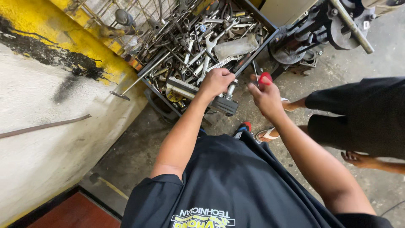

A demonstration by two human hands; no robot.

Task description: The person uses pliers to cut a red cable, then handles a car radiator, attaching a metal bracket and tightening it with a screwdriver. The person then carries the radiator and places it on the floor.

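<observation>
Over the tool tray: both of the person's hands work at the near edge of a black metal tray (270, 30) heaped with spanners and sockets, seen from the head camera looking down.
Left hand: the left hand (216, 81) is clenched around a chrome tool (230, 89) with a short cylindrical end poking out below the fist; the grip covers most of it, so its kind cannot be told.
Right hand: the right hand (265, 98) is closed on a red-handled screwdriver (264, 78); the red handle top shows above the fingers and a thin dark shaft runs up towards the tray.
Black bar: a flat black and grey bar-shaped tool (198, 94) lies across the tray's near corner, just under the left wrist.
Tray contents: a flat grey metal piece (236, 46) lies on the pile of spanners (209, 46); a long thin rod (139, 78) sticks out over the tray's left rim.
Left side: a white wall (38, 135) with yellow paint (55, 38) above it.
Right side: another person's leg in dark shorts (358, 114), with a sandalled foot (266, 135) on the concrete floor (135, 147).
Upper right: dark machine parts (312, 38) on the floor beside the tray.
</observation>
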